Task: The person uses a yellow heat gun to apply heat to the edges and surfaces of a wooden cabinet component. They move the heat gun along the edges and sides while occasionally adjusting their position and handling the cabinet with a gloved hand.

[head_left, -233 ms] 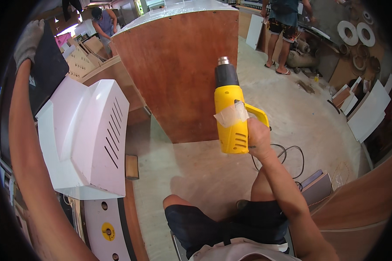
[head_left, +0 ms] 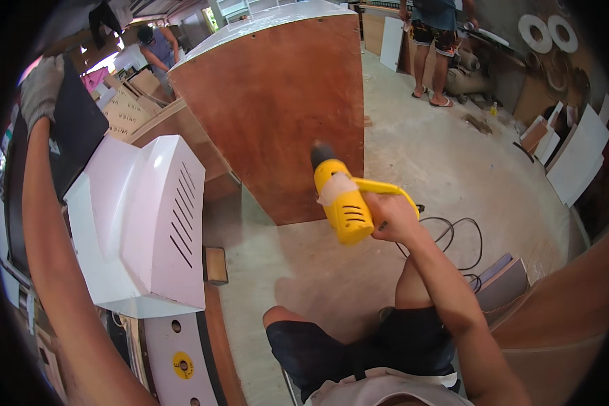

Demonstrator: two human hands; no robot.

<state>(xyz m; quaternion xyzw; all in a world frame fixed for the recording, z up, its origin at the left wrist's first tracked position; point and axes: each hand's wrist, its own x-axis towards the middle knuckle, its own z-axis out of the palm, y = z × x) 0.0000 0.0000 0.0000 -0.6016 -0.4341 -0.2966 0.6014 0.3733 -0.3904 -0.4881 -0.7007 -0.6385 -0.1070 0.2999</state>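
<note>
While right hand [head_left: 389,218] fingers wrap the yellow heat gun [head_left: 343,199], gloved left hand [head_left: 40,88] grips a dark panel [head_left: 81,132].

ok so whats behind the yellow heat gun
Behind the yellow heat gun stands a tall brown plywood cabinet; the gun and right hand cover part of its lower corner.

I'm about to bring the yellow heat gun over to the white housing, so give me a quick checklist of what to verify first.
1. Right hand grips the yellow heat gun firmly: ok.
2. Nozzle aimed away from people: ok, it faces the brown plywood cabinet.
3. Black cord free of feet: cannot tell, it loops on the floor by the knee.
4. Gloved left hand steadying the black panel: ok.
5. White vented housing seated stably: cannot tell.
</note>
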